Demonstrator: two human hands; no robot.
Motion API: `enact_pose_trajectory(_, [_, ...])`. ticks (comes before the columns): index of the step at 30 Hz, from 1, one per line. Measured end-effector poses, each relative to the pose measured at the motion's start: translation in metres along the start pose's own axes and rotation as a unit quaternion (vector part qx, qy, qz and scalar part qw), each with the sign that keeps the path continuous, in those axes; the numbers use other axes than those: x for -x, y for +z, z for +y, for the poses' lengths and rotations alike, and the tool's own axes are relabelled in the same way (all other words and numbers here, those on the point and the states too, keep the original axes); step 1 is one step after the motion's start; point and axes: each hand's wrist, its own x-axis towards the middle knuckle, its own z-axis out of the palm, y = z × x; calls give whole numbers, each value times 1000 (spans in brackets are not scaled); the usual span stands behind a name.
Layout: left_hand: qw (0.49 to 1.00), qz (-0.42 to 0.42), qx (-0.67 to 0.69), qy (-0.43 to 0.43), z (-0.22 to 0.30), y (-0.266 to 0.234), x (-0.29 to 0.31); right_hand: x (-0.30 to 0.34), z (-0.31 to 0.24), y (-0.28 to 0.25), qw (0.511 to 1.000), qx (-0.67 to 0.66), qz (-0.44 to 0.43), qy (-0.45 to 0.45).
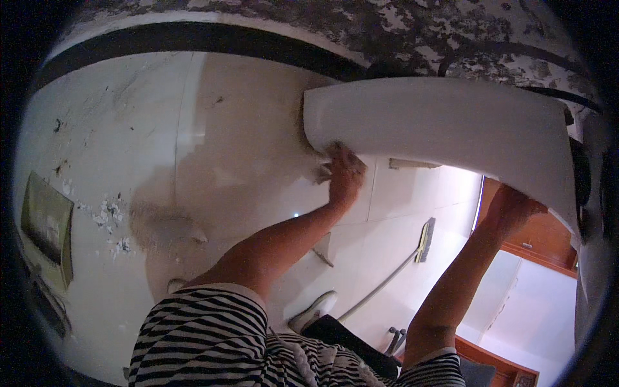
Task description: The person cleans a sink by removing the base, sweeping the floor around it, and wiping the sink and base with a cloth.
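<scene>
A long, pale grey-white board-like piece with a curved outline spans the upper right in front of me; its exact kind I cannot tell. My left hand is at its near left corner, with the fingers bent about the lower edge. Farther right, my right hand has hold of the same lower edge, its fingertips partly hidden by the piece. Both arms are stretched forward, bare below striped sleeves. Beneath the left arm, a wide brownish shadow or stain spreads over the light floor tiles.
A broom with a long handle lies on the floor near my shoe. At far left stands a yellow-green box-like item, with white flakes beside it. Peeling wall runs along the top. Orange-brown wooden furniture is at right.
</scene>
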Motion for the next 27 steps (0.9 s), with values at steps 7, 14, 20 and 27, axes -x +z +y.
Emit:
enact_pose_trajectory(7, [910, -260, 278, -164, 122, -72, 56, 97, -12, -18, 393, 875, 227, -169])
enact_pose_trajectory(14, [673, -494, 501, -228, 160, -146, 40, 165, 52, -71, 198, 972, 103, 79])
enact_pose_trajectory(20, [875, -388, 241, 160, 202, -172, -54, 94, 78, 33, -108, 966, -205, -118])
enact_pose_trajectory(27, [875, 23, -12, 483, 198, -102, -173, 33, 45, 12, -402, 828, -372, -123])
